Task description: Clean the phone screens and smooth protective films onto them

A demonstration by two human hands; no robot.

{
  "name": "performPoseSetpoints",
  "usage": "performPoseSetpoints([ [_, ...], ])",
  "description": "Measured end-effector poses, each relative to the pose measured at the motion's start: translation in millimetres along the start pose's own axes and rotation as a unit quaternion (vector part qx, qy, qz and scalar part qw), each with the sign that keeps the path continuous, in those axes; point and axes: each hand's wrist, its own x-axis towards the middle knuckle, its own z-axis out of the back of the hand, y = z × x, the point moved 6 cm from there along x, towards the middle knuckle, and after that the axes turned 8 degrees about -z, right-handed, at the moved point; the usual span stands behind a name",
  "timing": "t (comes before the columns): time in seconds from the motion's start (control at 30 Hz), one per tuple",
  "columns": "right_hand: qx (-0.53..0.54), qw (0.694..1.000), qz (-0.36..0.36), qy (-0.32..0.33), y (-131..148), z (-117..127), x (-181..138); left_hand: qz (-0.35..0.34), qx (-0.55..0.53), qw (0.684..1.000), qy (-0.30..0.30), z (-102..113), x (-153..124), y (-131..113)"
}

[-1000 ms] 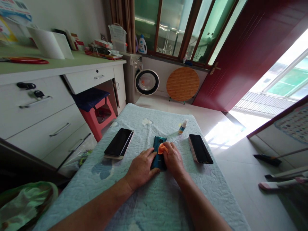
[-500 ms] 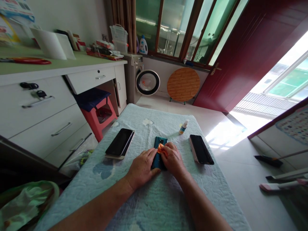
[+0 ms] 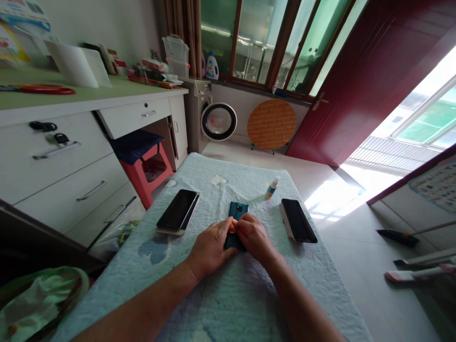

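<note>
A teal smartphone point(image 3: 238, 207) lies back side up on the cloth-covered table, its camera block at the far end. My left hand point(image 3: 211, 243) grips it along the left edge, thumb at the near end. Bunched in the fingers of my right hand point(image 3: 255, 237) is an orange cloth point(image 3: 232, 225), pressed on the phone's back; most of the cloth is hidden. To the left rests a black-screened phone point(image 3: 178, 210) on top of another pale device. Over on the right is a dark phone point(image 3: 298, 220), also stacked on something pinkish. A small spray bottle point(image 3: 272, 187) stands beyond my right hand.
A quilted light-blue cover point(image 3: 171, 289) drapes the table. White drawers point(image 3: 57, 161) and a red stool point(image 3: 147, 166) flank it on the left. Farther off are a washing machine with its door open point(image 3: 218, 121), a round wooden tabletop point(image 3: 271, 124) and a red door point(image 3: 342, 71).
My right hand has slid the orange cloth slightly left and nearer to me over the phone's back, baring more of the camera block. My left hand stays on the phone.
</note>
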Motion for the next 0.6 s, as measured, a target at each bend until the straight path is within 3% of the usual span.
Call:
performPoseSetpoints([
  [0.43, -0.028, 0.99, -0.103, -0.088, -37.2, 3.8, 29.0, 0.017, 0.052, 0.998, 0.028, -1.3, 1.0, 0.6],
  [0.6, -0.038, 0.985, -0.139, -0.089, -50.9, 5.7, 45.5, 0.018, 0.052, 0.998, 0.025, -0.5, 1.0, -0.2],
])
